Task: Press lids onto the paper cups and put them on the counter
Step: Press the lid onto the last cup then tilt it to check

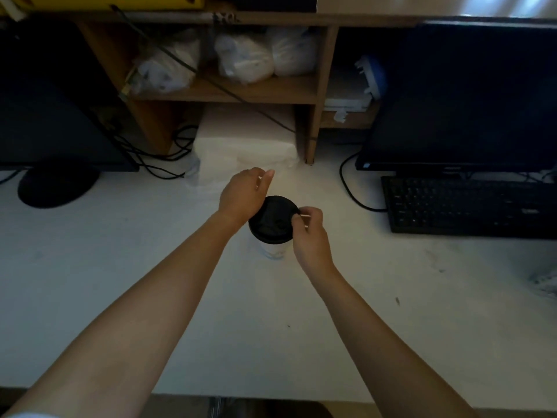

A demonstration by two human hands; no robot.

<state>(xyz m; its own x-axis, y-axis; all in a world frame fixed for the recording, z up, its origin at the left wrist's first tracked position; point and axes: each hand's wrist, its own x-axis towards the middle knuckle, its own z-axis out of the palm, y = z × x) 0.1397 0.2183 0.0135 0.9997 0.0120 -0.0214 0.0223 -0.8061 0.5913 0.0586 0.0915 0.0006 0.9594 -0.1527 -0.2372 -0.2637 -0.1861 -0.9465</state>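
The lid (272, 220), black and round, sits on top of the paper cup (274, 250). The cup stands upright near the middle of the white table (120, 267).

The right hand (310, 233) pinches the lid's right rim between thumb and curled fingers. The left hand (242, 196) lies against the far-left rim with its fingers bent. Whether it grips the rim or only rests there cannot be determined, as the contact is hidden.

Assessed step: seating the lid. Whether the rim has snapped home all round cannot be confirmed.

Probable faults:
- Partial seating. Pressure at two points only may leave the near or far edge raised, and the lid could then lift off in handling.
- Wall collapse. A thin paper wall is likely to buckle under off-centre downward force.
- Tipping. A light cup may tilt or slide if one hand presses harder than the other.

The keyboard (467, 206) lies well apart to the right and poses little obstruction.
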